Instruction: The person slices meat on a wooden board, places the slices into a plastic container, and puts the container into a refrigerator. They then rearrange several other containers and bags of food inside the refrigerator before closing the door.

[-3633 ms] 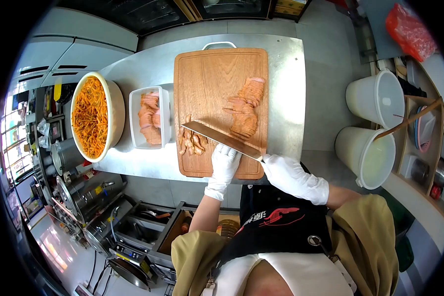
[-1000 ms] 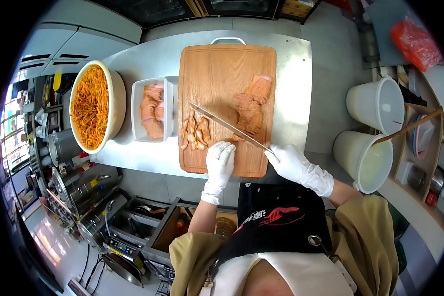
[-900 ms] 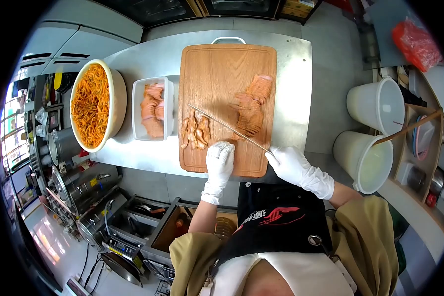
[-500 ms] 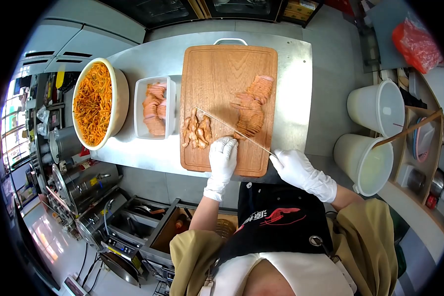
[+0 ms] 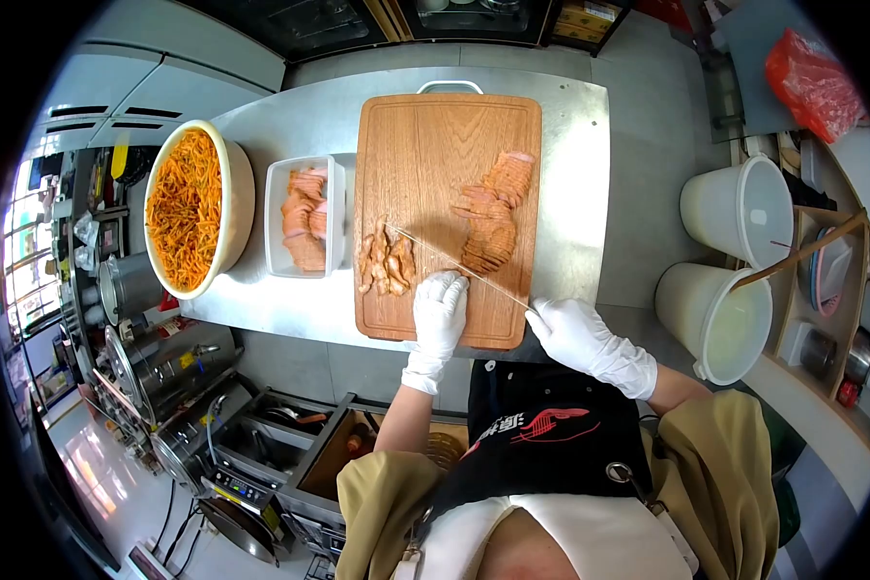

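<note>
Apron (image 5: 551,425) of the person lies nearest, with both gloved hands beyond it at the near side of the cutting board (image 5: 445,145). The right hand (image 5: 580,338) is closed on the handle of the knife (image 5: 498,288). The long axis of the blade runs diagonally from this grip, away and to the left, with the tip beside the far end of the brown pieces (image 5: 387,266). The blade is seen almost edge-on. The left hand (image 5: 440,314) is on the near-left side of the blade, fingers bent and just beside it; whether they grip anything cannot be told, as the glove hides their undersides. The sliced meat (image 5: 490,242) is on the board, on the opposite, far-right side of the blade; its row extends away from the person and slightly right, across the line of the blade. Of the two hands, the left appears nearer to it, with the blade between. The brown pieces are separate, to the left of the left fingertips. Left of the board, the plastic container (image 5: 336,222) holds more slices, and the bowl (image 5: 239,217) of orange shreds is beyond it.
</note>
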Tool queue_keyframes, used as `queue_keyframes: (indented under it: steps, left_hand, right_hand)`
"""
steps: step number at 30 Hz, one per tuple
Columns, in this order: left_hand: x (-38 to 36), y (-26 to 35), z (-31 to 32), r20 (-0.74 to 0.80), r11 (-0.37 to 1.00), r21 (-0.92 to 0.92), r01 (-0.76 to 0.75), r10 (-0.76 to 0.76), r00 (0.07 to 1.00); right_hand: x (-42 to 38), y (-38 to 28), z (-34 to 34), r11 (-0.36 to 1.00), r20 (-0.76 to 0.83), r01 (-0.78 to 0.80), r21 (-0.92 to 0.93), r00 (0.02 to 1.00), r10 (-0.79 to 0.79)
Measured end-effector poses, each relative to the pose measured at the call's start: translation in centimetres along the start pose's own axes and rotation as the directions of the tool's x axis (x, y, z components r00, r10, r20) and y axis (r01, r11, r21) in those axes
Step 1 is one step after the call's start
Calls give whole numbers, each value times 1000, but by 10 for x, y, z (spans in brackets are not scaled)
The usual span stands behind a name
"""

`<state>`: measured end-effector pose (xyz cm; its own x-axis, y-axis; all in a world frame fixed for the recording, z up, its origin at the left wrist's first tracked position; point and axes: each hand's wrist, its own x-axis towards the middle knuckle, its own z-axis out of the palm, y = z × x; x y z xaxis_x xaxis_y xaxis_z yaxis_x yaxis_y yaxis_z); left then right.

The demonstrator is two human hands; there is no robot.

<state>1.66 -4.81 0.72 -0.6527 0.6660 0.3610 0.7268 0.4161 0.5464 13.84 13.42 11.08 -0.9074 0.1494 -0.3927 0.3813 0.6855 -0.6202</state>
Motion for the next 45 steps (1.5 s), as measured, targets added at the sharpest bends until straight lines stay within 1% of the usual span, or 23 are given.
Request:
queue_keyframes:
  steps: [9,11,12,13,14,15,17,19,21,23,25,27,29,30,33,34,37,38,40,41,43,44,45]
  left_hand:
    - [4,2,-2,18,1000,-16,-5,5,1000]
    - [3,0,0,-116,992,-105,66,-78,990]
    - [8,2,-5,-145,985,-132,107,-126,981]
    - [11,1,-7,-188,974,-157,163,-191,963]
    - [15,-1,-9,-228,973,-147,175,-206,952]
    - [24,0,-15,-268,973,-139,186,-217,939]
    - [36,-2,-19,-304,953,-178,244,-289,908]
    - [47,-9,-20,-290,950,-191,246,-294,911]
    - [56,-13,-18,-259,953,-197,229,-276,926]
    - [67,-11,-14,-227,956,-203,211,-256,940]
    - [75,-5,-11,-82,955,-251,160,-186,979]
    - [77,-6,-3,40,929,-316,192,-189,981]
    - [75,-6,8,120,932,-254,260,-236,964]
    - [74,-4,9,218,914,-195,355,-313,924]
    - [77,-4,16,222,914,-231,335,-285,932]
    - [79,-3,17,257,873,-316,371,-298,920]
    - [79,5,17,279,830,-428,358,-255,926]
    - [79,9,16,278,831,-427,358,-256,926]
    - [80,19,15,226,714,-585,384,-311,923]
    - [81,18,17,220,715,-585,383,-314,924]
    - [81,11,21,66,911,-353,215,-205,977]
    - [82,6,22,56,912,-345,220,-213,975]
    - [84,3,22,16,946,-245,211,-213,977]
  right_hand:
    - [-1,1,-4,1000,3,3,19,1000,-3]
    - [-8,4,-12,985,-48,-29,171,998,38]
    - [-12,8,-19,955,-53,-75,286,994,94]
    - [-13,18,-17,947,-148,-21,322,986,72]
    - [-17,27,-20,845,-74,-140,516,976,207]
    - [-20,29,-28,692,24,-251,677,947,320]
    - [-26,44,-33,557,0,-191,808,946,324]
    - [-28,55,-37,440,3,-183,879,926,378]
    - [-29,66,-35,418,-21,-160,894,918,396]
    - [-29,78,-27,306,-9,-124,944,917,399]
    - [-29,81,-17,269,-7,-113,956,913,407]
    - [-29,83,-8,234,11,-118,965,911,413]
    - [-27,83,3,217,2,-103,971,906,423]
    - [-26,82,8,204,1,-98,974,903,429]
    - [-22,78,18,188,2,-96,977,895,447]
    - [-21,78,21,192,6,-101,976,898,440]
    - [-18,75,28,192,25,-118,974,901,433]
    - [-17,75,31,188,15,-102,977,910,415]
    - [-14,76,36,165,4,-72,984,925,380]
    - [-15,77,36,169,4,-72,983,928,374]
    - [-14,77,34,135,15,-72,988,925,380]
    - [-14,79,34,130,14,-69,989,924,382]
    - [-15,81,32,131,19,-73,989,928,371]
